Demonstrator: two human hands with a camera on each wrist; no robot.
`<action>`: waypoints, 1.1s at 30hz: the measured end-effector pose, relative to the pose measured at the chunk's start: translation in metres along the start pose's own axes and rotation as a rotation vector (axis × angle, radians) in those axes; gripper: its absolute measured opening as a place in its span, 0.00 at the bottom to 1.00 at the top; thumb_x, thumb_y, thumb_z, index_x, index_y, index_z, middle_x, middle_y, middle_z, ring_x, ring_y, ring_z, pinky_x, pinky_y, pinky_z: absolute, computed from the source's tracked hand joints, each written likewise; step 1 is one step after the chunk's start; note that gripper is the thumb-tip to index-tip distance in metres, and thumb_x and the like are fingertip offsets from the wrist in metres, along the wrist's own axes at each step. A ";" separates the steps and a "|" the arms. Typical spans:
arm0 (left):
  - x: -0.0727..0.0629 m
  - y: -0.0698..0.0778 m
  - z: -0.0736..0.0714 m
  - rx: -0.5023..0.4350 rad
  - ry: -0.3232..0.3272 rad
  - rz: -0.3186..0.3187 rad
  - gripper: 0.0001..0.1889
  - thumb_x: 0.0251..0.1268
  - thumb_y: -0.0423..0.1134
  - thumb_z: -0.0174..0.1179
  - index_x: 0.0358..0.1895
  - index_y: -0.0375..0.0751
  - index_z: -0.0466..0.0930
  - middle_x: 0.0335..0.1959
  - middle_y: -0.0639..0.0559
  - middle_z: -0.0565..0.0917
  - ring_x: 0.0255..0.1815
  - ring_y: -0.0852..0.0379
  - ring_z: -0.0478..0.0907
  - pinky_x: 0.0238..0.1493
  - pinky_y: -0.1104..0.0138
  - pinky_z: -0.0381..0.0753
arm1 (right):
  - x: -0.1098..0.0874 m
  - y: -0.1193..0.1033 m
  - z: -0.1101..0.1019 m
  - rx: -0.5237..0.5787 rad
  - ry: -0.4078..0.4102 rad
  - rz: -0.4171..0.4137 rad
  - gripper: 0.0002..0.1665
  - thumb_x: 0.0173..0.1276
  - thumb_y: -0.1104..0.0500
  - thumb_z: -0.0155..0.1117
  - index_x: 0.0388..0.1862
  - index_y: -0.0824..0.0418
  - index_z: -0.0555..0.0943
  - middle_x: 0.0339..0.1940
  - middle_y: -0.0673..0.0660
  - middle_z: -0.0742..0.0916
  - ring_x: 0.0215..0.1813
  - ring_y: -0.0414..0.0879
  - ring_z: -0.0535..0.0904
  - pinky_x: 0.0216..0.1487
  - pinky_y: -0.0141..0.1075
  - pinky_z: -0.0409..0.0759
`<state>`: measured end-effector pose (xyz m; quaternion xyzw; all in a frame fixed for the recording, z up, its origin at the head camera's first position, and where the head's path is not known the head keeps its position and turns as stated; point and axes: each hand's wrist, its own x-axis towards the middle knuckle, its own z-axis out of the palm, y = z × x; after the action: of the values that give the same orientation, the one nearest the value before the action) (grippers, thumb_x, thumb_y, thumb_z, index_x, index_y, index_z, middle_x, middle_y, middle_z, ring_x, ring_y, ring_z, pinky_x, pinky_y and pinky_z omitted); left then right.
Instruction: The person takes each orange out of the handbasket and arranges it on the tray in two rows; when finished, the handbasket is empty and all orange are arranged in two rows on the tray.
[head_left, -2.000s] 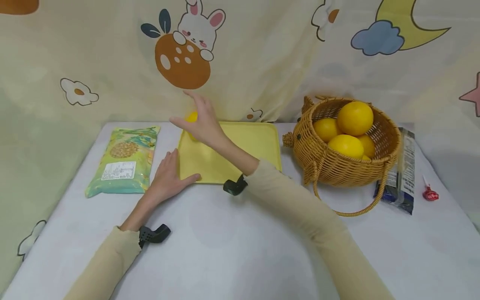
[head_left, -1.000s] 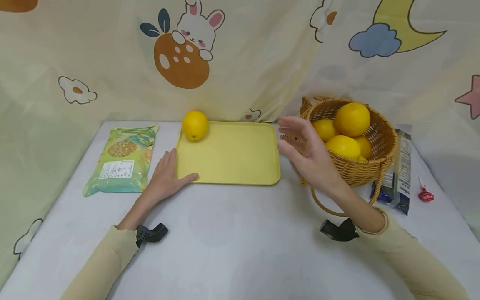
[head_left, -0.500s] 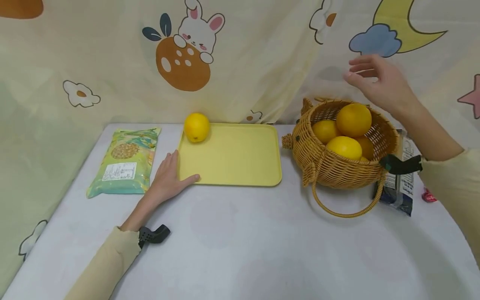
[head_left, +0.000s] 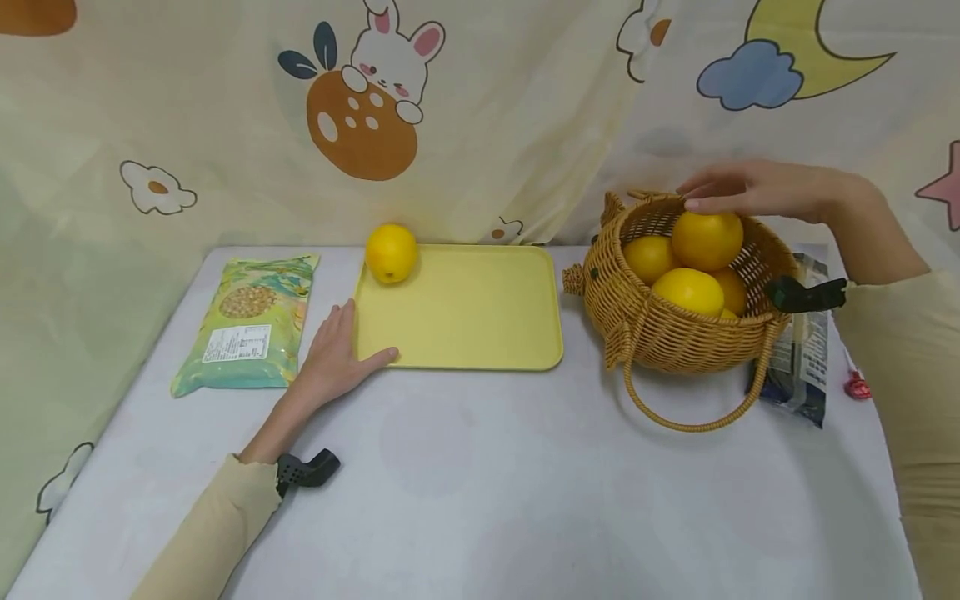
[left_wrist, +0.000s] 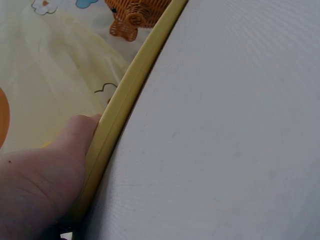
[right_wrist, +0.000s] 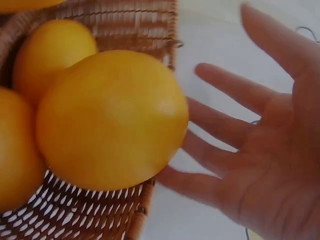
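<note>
My left hand point(head_left: 333, 354) rests at the front left corner of a yellow tray point(head_left: 472, 308), fingers straight along its left side and thumb on the front rim. In the left wrist view the thumb touches the tray's edge point(left_wrist: 116, 112). One yellow-orange orange point(head_left: 391, 252) sits at the tray's back left corner. My right hand point(head_left: 780, 190) hovers over a pig-shaped wicker basket point(head_left: 690, 350) holding several oranges. Spread fingers in the right wrist view stand beside the topmost orange point(right_wrist: 112, 120), which partly hides some of them; contact cannot be told.
A green and yellow food bag point(head_left: 247, 321) lies left of the tray. Behind the basket's right side is a dark, partly clear packet point(head_left: 802, 367), with a red lollipop point(head_left: 857, 386) beside it. The basket's looped handle point(head_left: 697, 427) lies toward the front. A printed curtain hangs behind the table.
My right hand has left the orange on the tray, swung right and up over the basket, then lowered to the top orange. My left hand has stayed at the tray's corner.
</note>
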<state>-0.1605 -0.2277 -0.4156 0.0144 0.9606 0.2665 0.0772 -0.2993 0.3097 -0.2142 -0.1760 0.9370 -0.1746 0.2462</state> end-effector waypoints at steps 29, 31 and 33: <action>0.000 0.000 0.004 -0.010 -0.006 -0.002 0.62 0.58 0.71 0.55 0.77 0.35 0.28 0.80 0.35 0.36 0.80 0.35 0.33 0.78 0.41 0.38 | 0.004 -0.009 0.015 0.159 -0.047 -0.048 0.30 0.76 0.46 0.49 0.74 0.50 0.61 0.64 0.55 0.71 0.52 0.50 0.76 0.46 0.39 0.84; 0.000 0.000 0.002 -0.010 -0.003 0.002 0.61 0.58 0.70 0.56 0.77 0.34 0.29 0.80 0.34 0.37 0.80 0.35 0.33 0.78 0.41 0.38 | -0.001 -0.019 0.013 0.210 0.013 -0.086 0.28 0.77 0.48 0.48 0.74 0.46 0.62 0.60 0.51 0.73 0.49 0.47 0.77 0.45 0.36 0.85; 0.001 0.001 0.000 -0.005 0.001 0.006 0.61 0.58 0.70 0.56 0.77 0.34 0.29 0.80 0.34 0.37 0.80 0.35 0.34 0.78 0.41 0.38 | -0.005 -0.032 0.012 0.281 0.070 -0.142 0.26 0.78 0.50 0.46 0.73 0.45 0.63 0.58 0.49 0.75 0.49 0.44 0.78 0.45 0.32 0.85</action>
<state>-0.1613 -0.2268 -0.4153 0.0171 0.9600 0.2690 0.0760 -0.2811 0.2806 -0.2086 -0.1993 0.8965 -0.3270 0.2227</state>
